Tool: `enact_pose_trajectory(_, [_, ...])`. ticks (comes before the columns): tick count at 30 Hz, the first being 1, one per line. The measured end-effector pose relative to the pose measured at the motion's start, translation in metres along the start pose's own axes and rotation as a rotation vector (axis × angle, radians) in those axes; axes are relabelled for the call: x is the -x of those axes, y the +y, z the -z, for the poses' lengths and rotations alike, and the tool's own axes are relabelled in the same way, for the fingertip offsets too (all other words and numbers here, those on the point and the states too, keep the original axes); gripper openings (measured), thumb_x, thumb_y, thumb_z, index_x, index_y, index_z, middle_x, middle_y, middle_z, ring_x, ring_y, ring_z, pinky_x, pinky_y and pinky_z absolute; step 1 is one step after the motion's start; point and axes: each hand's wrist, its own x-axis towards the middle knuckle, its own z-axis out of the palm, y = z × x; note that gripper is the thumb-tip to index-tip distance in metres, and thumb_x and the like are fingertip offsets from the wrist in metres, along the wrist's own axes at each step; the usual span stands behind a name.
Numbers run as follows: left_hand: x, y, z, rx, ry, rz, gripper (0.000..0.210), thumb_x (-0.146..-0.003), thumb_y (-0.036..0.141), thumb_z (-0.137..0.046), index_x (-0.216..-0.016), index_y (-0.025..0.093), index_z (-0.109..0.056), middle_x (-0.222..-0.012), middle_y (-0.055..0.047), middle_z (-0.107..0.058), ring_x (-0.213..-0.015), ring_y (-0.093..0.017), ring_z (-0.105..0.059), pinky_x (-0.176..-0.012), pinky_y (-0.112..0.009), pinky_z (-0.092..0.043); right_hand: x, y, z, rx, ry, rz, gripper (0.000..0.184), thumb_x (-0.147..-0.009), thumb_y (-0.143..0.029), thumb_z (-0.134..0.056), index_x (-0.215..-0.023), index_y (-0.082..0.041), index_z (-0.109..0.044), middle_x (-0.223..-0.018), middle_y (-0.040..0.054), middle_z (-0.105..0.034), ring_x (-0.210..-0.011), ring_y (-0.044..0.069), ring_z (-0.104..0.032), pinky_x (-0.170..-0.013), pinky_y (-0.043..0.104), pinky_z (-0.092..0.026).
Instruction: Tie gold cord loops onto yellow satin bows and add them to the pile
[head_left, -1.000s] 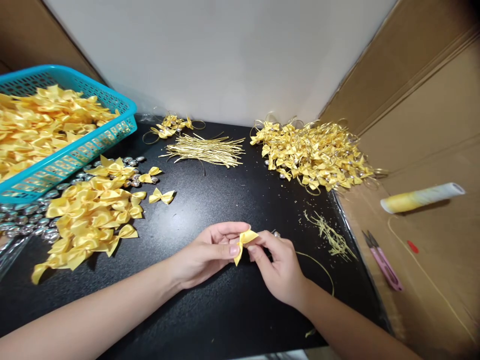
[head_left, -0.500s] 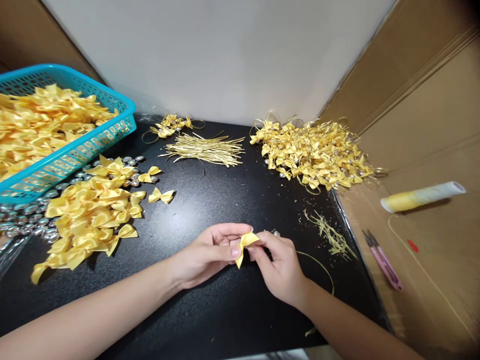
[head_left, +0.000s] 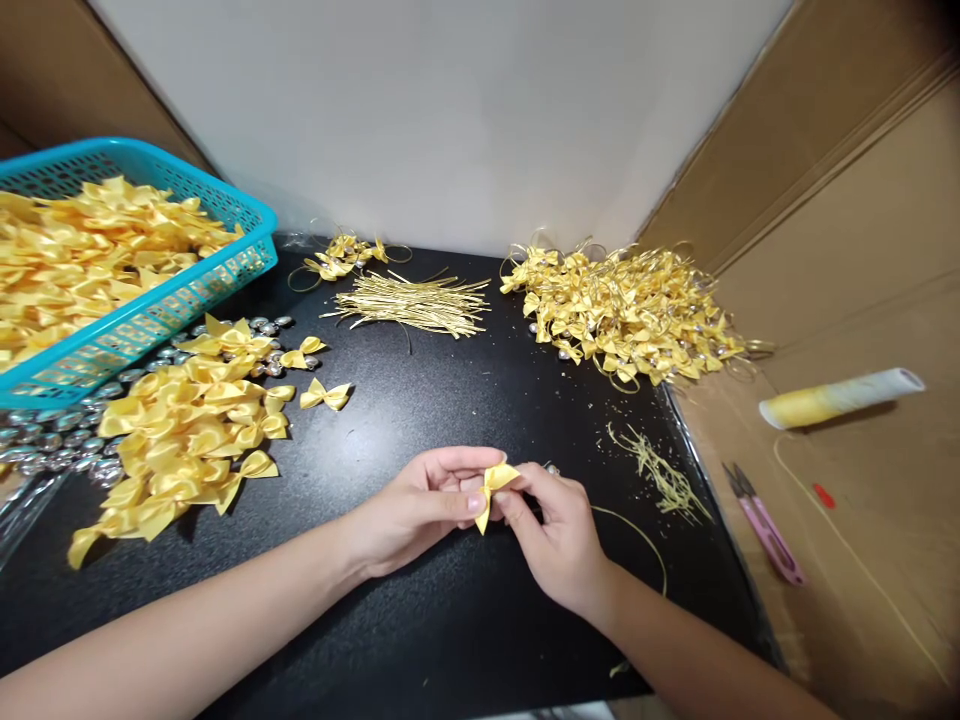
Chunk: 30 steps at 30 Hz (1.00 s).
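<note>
Between both hands, above the black tabletop (head_left: 420,620), is a yellow ribbon bow (head_left: 493,488). My left hand (head_left: 431,508) pinches its left side between thumb and fingers. On the other side, the thumb and index finger of my right hand (head_left: 559,530) close on the bow's right end. A small shiny bead (head_left: 553,470) peeks out behind the right hand's knuckles. A thin gold cord (head_left: 637,537) curves out from behind that hand toward the right forearm; its other end is hidden.
Left, a blue basket (head_left: 266,235) holds many yellow bows, beside a loose bow pile (head_left: 187,430) and silver beads (head_left: 71,440). Gold cords (head_left: 420,303) lie at the back. Corded bows (head_left: 622,310), cord scraps (head_left: 660,470), pink snips (head_left: 769,530) and a tube (head_left: 840,397) lie right.
The whole view has shifted very slightly. Both hands keep their grip on the bow with barely any movement.
</note>
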Motion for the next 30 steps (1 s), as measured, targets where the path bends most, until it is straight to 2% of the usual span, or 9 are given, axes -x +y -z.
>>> enact_pose_trajectory(2, [0.0003,0.0007,-0.0002,-0.006,0.026,-0.028,0.031,-0.060,0.016,-0.088,-0.089,0.023,-0.078,-0.087,-0.002,-0.076,-0.065,-0.007,-0.061,-0.063,-0.019,-0.042,-0.0016,-0.0005,0.0017,0.027,0.019,0.012,0.009,-0.088,-0.015,-0.056,-0.084,-0.020,-0.062,-0.074,0.0012,-0.067,-0.069,0.014,-0.061,-0.066,0.027,-0.049])
enact_pose_trajectory(5, [0.0009,0.0008,0.0008,-0.018,0.060,-0.064,0.032,-0.059,0.017,-0.089,-0.088,0.023,-0.078,-0.082,0.000,-0.076,-0.063,-0.006,-0.060,-0.063,-0.018,-0.043,-0.0047,-0.0004,0.0042,0.080,0.018,0.023,0.011,-0.087,-0.013,-0.056,-0.086,-0.020,-0.063,-0.081,0.0031,-0.067,-0.078,0.017,-0.059,-0.073,0.030,-0.048])
enact_pose_trajectory(12, [-0.0023,-0.0017,-0.0022,-0.133,0.069,-0.106,0.031,-0.060,0.018,-0.088,-0.090,0.023,-0.078,-0.086,-0.002,-0.076,-0.066,-0.007,-0.060,-0.066,-0.019,-0.045,-0.0065,0.0010,0.0018,0.116,0.028,0.022,0.015,-0.089,-0.013,-0.055,-0.078,-0.021,-0.061,-0.076,0.0015,-0.063,-0.076,0.017,-0.054,-0.067,0.029,-0.044])
enact_pose_trajectory(16, [-0.0031,-0.0031,-0.0028,-0.188,0.166,-0.191,0.034,-0.060,0.019,-0.088,-0.092,0.022,-0.078,-0.076,0.000,-0.074,-0.065,-0.007,-0.059,-0.067,-0.019,-0.045,-0.0058,-0.0004,0.0047,0.166,0.212,0.045,0.009,-0.085,-0.013,-0.059,-0.086,-0.022,-0.063,-0.086,0.0033,-0.064,-0.085,0.019,-0.057,-0.077,0.034,-0.045])
enact_pose_trajectory(18, [-0.0029,-0.0035,-0.0020,-0.243,0.194,-0.220,0.034,-0.062,0.020,-0.087,-0.095,0.020,-0.077,-0.070,0.001,-0.071,-0.061,-0.007,-0.057,-0.066,-0.020,-0.045,-0.0056,-0.0013,0.0072,0.208,0.283,0.099,0.013,-0.083,-0.013,-0.062,-0.092,-0.022,-0.064,-0.091,0.0045,-0.062,-0.089,0.020,-0.056,-0.080,0.037,-0.046])
enact_pose_trajectory(21, [-0.0024,-0.0029,-0.0018,-0.289,0.171,-0.206,0.034,-0.064,0.018,-0.085,-0.097,0.019,-0.076,-0.082,-0.002,-0.074,-0.068,-0.010,-0.061,-0.071,-0.023,-0.048,-0.0065,-0.0015,0.0086,0.275,0.220,0.149,0.016,-0.082,-0.016,-0.065,-0.094,-0.025,-0.070,-0.094,0.0045,-0.060,-0.091,0.020,-0.054,-0.080,0.037,-0.045])
enact_pose_trajectory(24, [-0.0018,-0.0016,-0.0027,-0.293,0.118,-0.168,0.033,-0.066,0.018,-0.084,-0.097,0.020,-0.076,-0.097,-0.005,-0.075,-0.080,-0.013,-0.064,-0.081,-0.027,-0.049,-0.0082,-0.0003,0.0073,0.275,0.155,0.128,0.015,-0.083,-0.017,-0.065,-0.087,-0.029,-0.073,-0.094,0.0039,-0.057,-0.093,0.020,-0.052,-0.080,0.037,-0.045])
enact_pose_trajectory(30, [-0.0021,-0.0014,-0.0018,-0.429,0.074,-0.153,0.032,-0.070,0.025,-0.081,-0.101,0.018,-0.076,-0.075,-0.001,-0.068,-0.068,-0.011,-0.057,-0.069,-0.023,-0.045,-0.0093,-0.0016,0.0080,0.166,0.104,0.121,0.015,-0.087,-0.017,-0.061,-0.079,-0.027,-0.070,-0.084,0.0021,-0.052,-0.088,0.018,-0.050,-0.079,0.035,-0.043])
